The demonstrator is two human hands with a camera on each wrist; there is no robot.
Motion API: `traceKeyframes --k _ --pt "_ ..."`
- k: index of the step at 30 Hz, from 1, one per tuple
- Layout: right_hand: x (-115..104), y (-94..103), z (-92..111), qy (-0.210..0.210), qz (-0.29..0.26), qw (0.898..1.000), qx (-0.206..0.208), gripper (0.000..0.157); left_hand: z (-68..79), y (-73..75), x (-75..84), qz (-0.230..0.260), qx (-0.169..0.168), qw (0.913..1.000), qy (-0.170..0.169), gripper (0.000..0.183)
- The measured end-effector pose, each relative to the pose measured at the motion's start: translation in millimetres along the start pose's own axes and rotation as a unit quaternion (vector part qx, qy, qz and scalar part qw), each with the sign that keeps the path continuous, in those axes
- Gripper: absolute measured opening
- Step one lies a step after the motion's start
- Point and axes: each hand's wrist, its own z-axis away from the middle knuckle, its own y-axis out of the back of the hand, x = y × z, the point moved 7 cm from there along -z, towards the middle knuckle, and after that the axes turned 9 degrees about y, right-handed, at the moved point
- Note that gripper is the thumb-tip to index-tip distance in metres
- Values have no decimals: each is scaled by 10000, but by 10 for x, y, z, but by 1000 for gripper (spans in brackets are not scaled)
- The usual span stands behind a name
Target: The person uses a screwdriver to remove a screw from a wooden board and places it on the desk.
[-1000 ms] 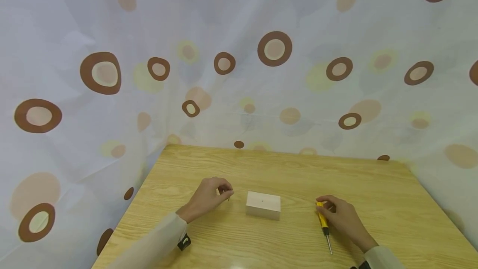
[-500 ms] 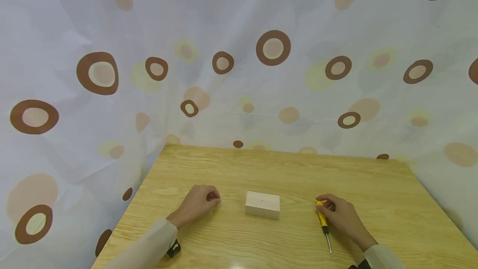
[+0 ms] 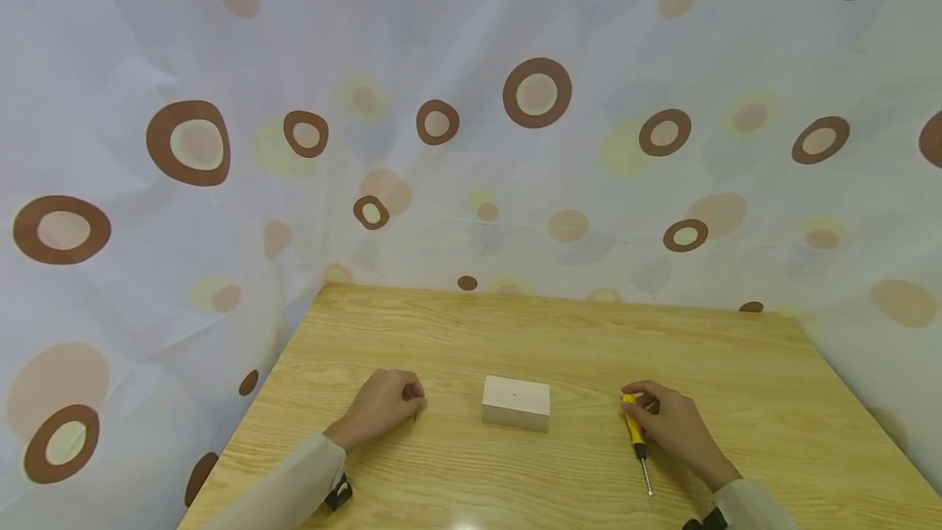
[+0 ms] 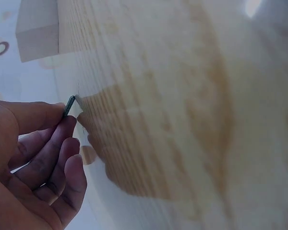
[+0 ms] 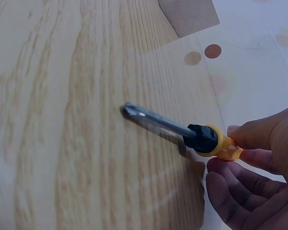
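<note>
My left hand (image 3: 377, 407) pinches a small dark threaded screw (image 4: 70, 104) between thumb and forefinger. The screw's free end is at the tabletop, where its reflection meets it in the left wrist view; its other end is hidden by the fingertips. On the other side, my right hand (image 3: 679, 429) holds a screwdriver (image 3: 635, 432) by its yellow handle, with thumb and fingers at the handle. Its black collar and metal shaft point back toward the person, low over the table. Between both hands sits a pale rectangular block (image 3: 516, 404) with a small dark hole or mark on top.
Everything lies on a light wood-grain table (image 3: 471, 481). A white sheet (image 3: 471, 170) with brown and yellow circles hangs behind the table and along its left and right sides.
With the screw in its fingers, my left hand has moved left and slightly toward the person, away from the block. The right hand, screwdriver and block have stayed put.
</note>
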Motion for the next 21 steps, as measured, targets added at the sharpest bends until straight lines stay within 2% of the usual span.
traceKeyframes --k 10,16,21 --pt "-23 30 9 39 397 9992 51 29 -27 -27 21 -24 28 10000 5 9" --pt "-63 9 -9 367 872 9955 -1 29 -18 -53 18 -22 37 10000 -3 11" --pt "-73 27 -29 518 939 9942 -50 31 -26 -27 24 -79 111 9999 -33 8"
